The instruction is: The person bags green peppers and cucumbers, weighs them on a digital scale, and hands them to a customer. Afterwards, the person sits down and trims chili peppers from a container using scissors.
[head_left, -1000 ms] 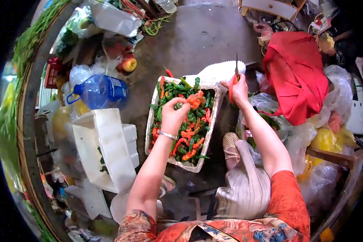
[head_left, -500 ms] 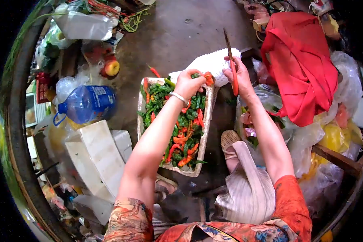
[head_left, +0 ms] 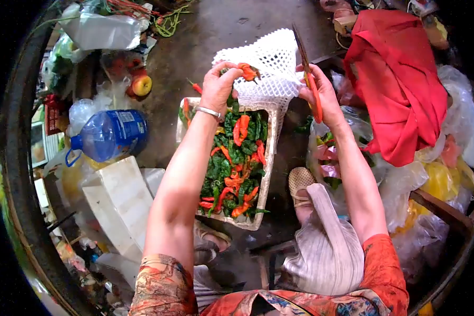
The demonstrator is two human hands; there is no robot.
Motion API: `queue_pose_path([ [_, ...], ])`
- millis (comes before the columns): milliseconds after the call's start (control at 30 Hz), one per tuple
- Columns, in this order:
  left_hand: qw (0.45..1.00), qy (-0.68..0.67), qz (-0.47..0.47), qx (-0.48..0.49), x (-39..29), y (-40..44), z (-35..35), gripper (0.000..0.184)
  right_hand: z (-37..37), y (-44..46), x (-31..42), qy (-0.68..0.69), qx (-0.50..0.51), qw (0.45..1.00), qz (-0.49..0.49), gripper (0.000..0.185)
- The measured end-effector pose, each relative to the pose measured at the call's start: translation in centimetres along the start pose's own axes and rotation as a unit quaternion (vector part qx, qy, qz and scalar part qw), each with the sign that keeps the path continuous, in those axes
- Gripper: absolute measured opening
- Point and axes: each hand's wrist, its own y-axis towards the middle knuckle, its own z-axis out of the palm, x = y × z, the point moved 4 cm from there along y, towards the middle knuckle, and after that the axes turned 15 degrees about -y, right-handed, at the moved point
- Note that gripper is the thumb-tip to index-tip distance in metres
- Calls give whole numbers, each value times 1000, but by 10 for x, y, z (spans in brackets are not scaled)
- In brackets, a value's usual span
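Observation:
My left hand (head_left: 219, 87) pinches a few red and green peppers (head_left: 247, 72) above the far end of a white foam box (head_left: 270, 152). Red and green peppers (head_left: 237, 158) fill that box. In my right hand (head_left: 324, 95) are scissors with orange-red handles (head_left: 314, 97), their dark blades pointing away from me. The fingers of this hand also touch the edge of a white mesh net (head_left: 271, 58), which spreads out beyond the box. One red pepper (head_left: 196, 88) lies by the box's far left corner.
On the left are a blue plastic bottle (head_left: 113, 134), an apple (head_left: 141, 85) and another white foam box (head_left: 124, 195). A red cloth (head_left: 395, 84) lies on the right over plastic bags (head_left: 400, 184). My shoe (head_left: 301, 184) stands right of the pepper box.
My left hand has moved away from the pepper box toward the mesh net, carrying peppers. The net now appears lifted and spread wider beside the scissors.

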Motion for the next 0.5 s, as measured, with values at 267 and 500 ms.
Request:
queue_pose_path([
  [267,853,479,204,-35,11,12,15,34,25,14,-8,52,48,995,76,39],
  [500,888,413,203,-10,12,-2,-12,46,13,10,-68,82,-16,981,173,38],
])
